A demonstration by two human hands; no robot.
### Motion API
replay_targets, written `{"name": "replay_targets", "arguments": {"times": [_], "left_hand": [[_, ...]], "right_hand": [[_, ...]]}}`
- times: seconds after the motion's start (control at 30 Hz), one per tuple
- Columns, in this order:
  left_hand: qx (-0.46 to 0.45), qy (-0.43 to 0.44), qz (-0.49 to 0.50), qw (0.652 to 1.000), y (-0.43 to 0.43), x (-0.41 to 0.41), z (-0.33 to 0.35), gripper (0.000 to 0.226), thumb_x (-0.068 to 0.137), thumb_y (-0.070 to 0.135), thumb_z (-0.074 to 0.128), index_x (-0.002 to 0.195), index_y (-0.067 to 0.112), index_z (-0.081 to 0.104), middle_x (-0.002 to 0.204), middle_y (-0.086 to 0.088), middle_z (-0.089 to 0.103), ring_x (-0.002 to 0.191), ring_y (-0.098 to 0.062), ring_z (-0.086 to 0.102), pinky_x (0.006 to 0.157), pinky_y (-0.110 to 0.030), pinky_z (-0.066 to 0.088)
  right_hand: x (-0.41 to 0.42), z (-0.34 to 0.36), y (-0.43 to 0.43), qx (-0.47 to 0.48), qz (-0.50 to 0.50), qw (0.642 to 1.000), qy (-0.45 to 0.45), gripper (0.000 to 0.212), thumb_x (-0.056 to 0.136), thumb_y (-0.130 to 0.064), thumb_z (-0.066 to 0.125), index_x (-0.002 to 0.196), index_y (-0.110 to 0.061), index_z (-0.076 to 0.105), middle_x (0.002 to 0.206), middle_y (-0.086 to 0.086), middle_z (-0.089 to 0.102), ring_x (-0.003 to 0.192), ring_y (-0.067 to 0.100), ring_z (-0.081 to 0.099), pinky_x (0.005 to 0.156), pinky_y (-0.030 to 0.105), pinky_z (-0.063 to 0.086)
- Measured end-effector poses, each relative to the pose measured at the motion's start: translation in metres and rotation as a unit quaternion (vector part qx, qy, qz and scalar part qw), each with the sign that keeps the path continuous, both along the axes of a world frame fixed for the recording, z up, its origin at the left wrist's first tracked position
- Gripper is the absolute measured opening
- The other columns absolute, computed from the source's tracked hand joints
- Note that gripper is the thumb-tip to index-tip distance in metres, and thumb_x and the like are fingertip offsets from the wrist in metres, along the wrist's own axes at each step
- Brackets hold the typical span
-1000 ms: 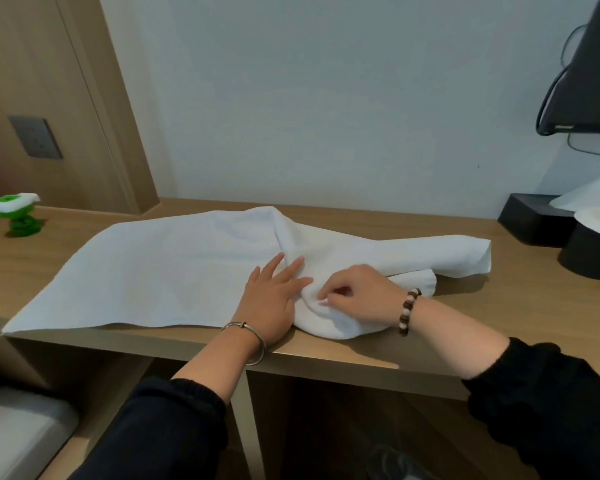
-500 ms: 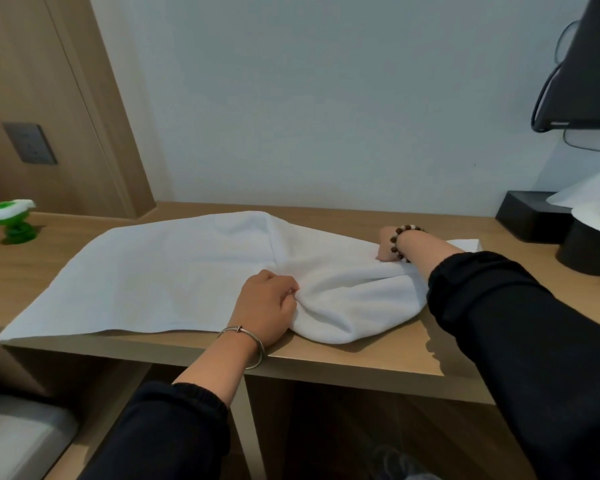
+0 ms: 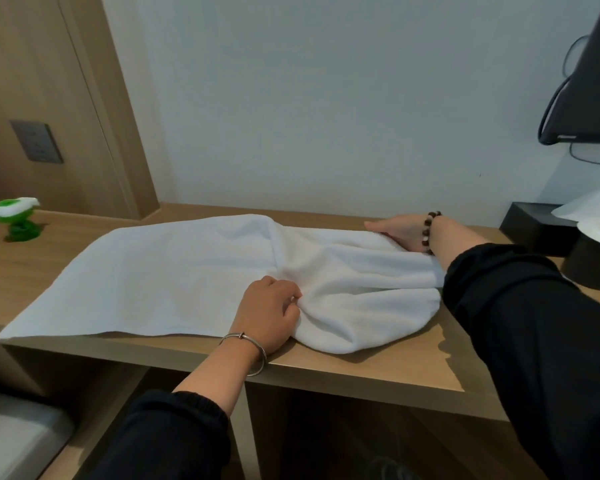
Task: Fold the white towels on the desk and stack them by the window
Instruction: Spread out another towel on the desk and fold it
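Where the pale wood-grain desk [image 3: 378, 368] meets a plain white wall [image 3: 309, 98], a white towel [image 3: 174, 282] lies along the front edge, smooth and flat on the left, bunched into soft terry folds on the right. The left hand [image 3: 269, 315], near the front edge, is curled tight round a gathered fold. The right hand [image 3: 394, 230] lies at the towel's back edge, fingers seemingly outstretched; whether it pinches the hem I cannot tell. A matte black box [image 3: 530, 223] sits at the right back.
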State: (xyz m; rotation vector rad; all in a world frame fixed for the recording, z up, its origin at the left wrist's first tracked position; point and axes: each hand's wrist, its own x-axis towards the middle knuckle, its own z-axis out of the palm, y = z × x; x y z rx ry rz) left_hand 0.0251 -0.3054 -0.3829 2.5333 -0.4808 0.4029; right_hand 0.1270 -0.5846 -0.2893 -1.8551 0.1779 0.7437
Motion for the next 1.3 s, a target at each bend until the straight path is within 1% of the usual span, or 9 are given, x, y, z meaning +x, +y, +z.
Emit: {"name": "replay_targets", "arguments": {"times": [0.37,0.5,0.6,0.67,0.77,0.93,1.03,1.17,1.3], "left_hand": [[0.019,-0.002,-0.009,1.0,0.001,0.001,0.0,0.02,0.088,0.019,0.046,0.098,0.023,0.063,0.09,0.001,0.062,0.088,-0.017,0.05,0.077,-0.028,0.039],[0.018,-0.013,-0.01,1.0,0.0,0.001,-0.001,0.026,0.089,0.02,0.047,0.108,0.021,0.064,0.103,0.002,0.064,0.094,-0.016,0.052,0.086,-0.027,0.04],[0.016,-0.021,-0.03,0.999,0.0,0.002,-0.002,0.031,0.087,0.024,0.046,0.113,0.021,0.061,0.115,0.004,0.062,0.099,-0.016,0.054,0.091,-0.027,0.04],[0.003,-0.015,-0.038,0.999,0.0,0.002,-0.003,0.038,0.086,0.028,0.047,0.123,0.022,0.055,0.13,0.005,0.054,0.11,-0.017,0.052,0.096,-0.026,0.037],[-0.014,0.007,-0.026,1.0,0.0,0.003,-0.005,0.048,0.089,0.034,0.049,0.136,0.026,0.042,0.143,0.008,0.041,0.12,-0.014,0.047,0.099,-0.024,0.033],[0.001,0.018,-0.015,1.0,-0.001,0.005,-0.005,0.032,0.094,0.031,0.044,0.118,0.019,0.061,0.116,0.003,0.063,0.106,-0.016,0.055,0.087,-0.022,0.037],[0.012,0.005,-0.012,1.0,-0.001,0.005,-0.005,0.028,0.094,0.026,0.043,0.104,0.016,0.067,0.106,0.001,0.065,0.098,-0.016,0.055,0.083,-0.025,0.04],[0.012,0.004,-0.009,1.0,0.001,0.007,-0.005,0.029,0.095,0.031,0.042,0.099,0.019,0.068,0.1,0.003,0.067,0.095,-0.014,0.057,0.082,-0.025,0.042],[0.043,0.004,-0.049,0.998,0.001,0.004,-0.007,0.053,0.084,0.063,0.044,0.12,0.028,0.06,0.117,0.006,0.064,0.106,-0.015,0.055,0.088,-0.027,0.038]], "right_hand": [[-0.016,0.007,0.031,-0.137,0.125,0.982,0.019,0.037,0.087,-0.019,0.066,0.12,-0.002,0.06,0.118,0.016,0.065,0.11,0.033,0.061,0.099,0.045,0.046],[-0.02,0.032,0.054,-0.556,0.161,0.802,-0.148,0.024,0.087,-0.026,0.065,0.073,-0.007,0.06,0.059,0.003,0.055,0.051,0.018,0.05,0.045,0.02,0.04],[-0.006,0.041,0.056,-0.571,-0.066,0.724,-0.381,0.015,0.091,-0.005,0.049,0.077,-0.006,0.055,0.074,0.01,0.057,0.075,0.028,0.061,0.06,0.029,0.04],[0.009,0.043,0.052,-0.441,-0.208,0.733,-0.474,0.019,0.093,0.002,0.043,0.107,-0.002,0.054,0.112,0.019,0.06,0.103,0.035,0.058,0.073,0.032,0.039],[0.019,0.024,0.059,-0.327,-0.152,0.84,-0.405,0.066,0.094,-0.003,0.044,0.151,-0.012,0.01,0.159,0.01,0.002,0.138,0.033,0.031,0.106,0.036,0.034],[-0.006,-0.027,0.082,-0.351,0.042,0.854,-0.382,0.054,0.095,-0.02,0.051,0.145,-0.01,0.031,0.153,0.011,0.026,0.138,0.026,0.032,0.111,0.034,0.03],[-0.039,-0.04,0.093,-0.321,0.057,0.838,-0.437,0.019,0.094,-0.024,0.05,0.106,-0.015,0.063,0.117,0.004,0.055,0.107,0.021,0.053,0.087,0.029,0.041],[-0.096,-0.041,0.098,-0.316,0.049,0.806,-0.499,0.025,0.09,-0.047,0.052,0.072,-0.03,0.054,0.072,-0.014,0.051,0.066,0.004,0.048,0.058,0.023,0.033],[-0.128,-0.042,0.086,-0.339,0.168,0.825,-0.42,0.037,0.078,-0.066,0.055,0.09,-0.032,0.062,0.08,-0.019,0.055,0.073,0.002,0.052,0.06,0.02,0.039]]}}
